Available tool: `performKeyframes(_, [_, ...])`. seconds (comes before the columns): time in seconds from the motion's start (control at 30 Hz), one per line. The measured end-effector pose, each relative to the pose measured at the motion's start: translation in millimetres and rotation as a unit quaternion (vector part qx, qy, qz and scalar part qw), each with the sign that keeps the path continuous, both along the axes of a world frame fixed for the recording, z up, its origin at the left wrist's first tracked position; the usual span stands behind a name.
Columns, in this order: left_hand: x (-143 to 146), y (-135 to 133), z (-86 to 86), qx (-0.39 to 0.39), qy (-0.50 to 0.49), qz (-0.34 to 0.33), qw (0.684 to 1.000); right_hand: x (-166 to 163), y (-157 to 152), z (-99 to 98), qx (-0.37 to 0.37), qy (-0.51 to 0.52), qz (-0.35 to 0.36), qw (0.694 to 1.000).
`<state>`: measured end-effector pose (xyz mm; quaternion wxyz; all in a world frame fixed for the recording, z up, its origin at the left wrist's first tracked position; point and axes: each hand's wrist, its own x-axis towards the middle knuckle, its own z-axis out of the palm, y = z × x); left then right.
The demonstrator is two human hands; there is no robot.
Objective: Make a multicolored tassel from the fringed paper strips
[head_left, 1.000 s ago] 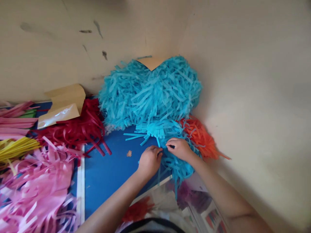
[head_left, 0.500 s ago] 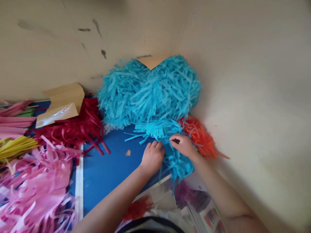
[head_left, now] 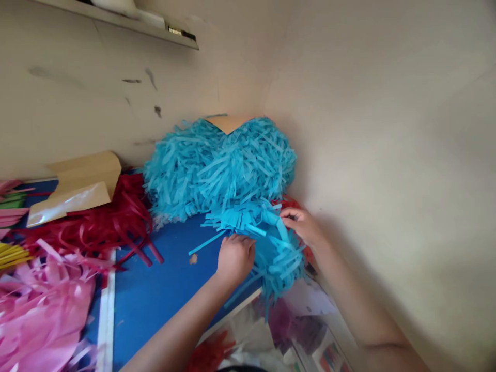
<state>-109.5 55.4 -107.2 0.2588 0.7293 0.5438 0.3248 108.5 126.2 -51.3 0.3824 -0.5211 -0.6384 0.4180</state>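
A piece of blue fringed tissue paper [head_left: 271,245] hangs over the table's near edge, its cut strips splayed out. My right hand [head_left: 304,226] pinches its upper right side between thumb and fingers. Curled over the left side of the same paper is my left hand [head_left: 236,256], knuckles up, with its fingertips mostly hidden. Just behind, more fringe lies against a large heap of blue shredded tissue [head_left: 220,170]. A tan pointed paper or card [head_left: 228,123] shows on top of that heap.
The blue table [head_left: 155,299] stands in a wall corner. To the left lie dark red fringe [head_left: 96,222], pink fringe [head_left: 50,310], yellow strips [head_left: 13,254] and brown paper [head_left: 85,178]. Orange-red fringe [head_left: 289,201] sits behind my right hand. A shelf [head_left: 155,28] juts out overhead.
My right hand has shifted slightly right, and the blue fringed paper between my hands is spread wider. The view has tilted up, bringing a shelf into sight.
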Motion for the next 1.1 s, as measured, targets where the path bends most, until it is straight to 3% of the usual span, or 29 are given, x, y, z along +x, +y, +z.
performKeyframes(0.17, [10, -4, 7.1, -0.096, -0.179, 0.082, 0.976, -34, -30, -11.2, 0.162, -0.137, 0.103, 0.972])
performKeyframes(0.37, [10, -10, -0.3, -0.162, -0.295, 0.106, 0.936, -47, -43, -16.0, 0.262, -0.248, 0.13, 0.924])
performKeyframes(0.5, [9, -12, -8.3, -0.192, -0.311, 0.113, 0.924, -47, -45, -18.5, 0.262, -0.27, 0.128, 0.918])
performKeyframes(0.8, [4, -11, -22.4, -0.256, -0.305, 0.159, 0.904, -39, -52, -25.7, 0.222, -0.225, 0.093, 0.944])
performKeyframes(1.1, [7, -13, -20.5, -0.254, -0.369, 0.155, 0.88, -45, -57, -41.1, 0.241, -0.263, 0.106, 0.928])
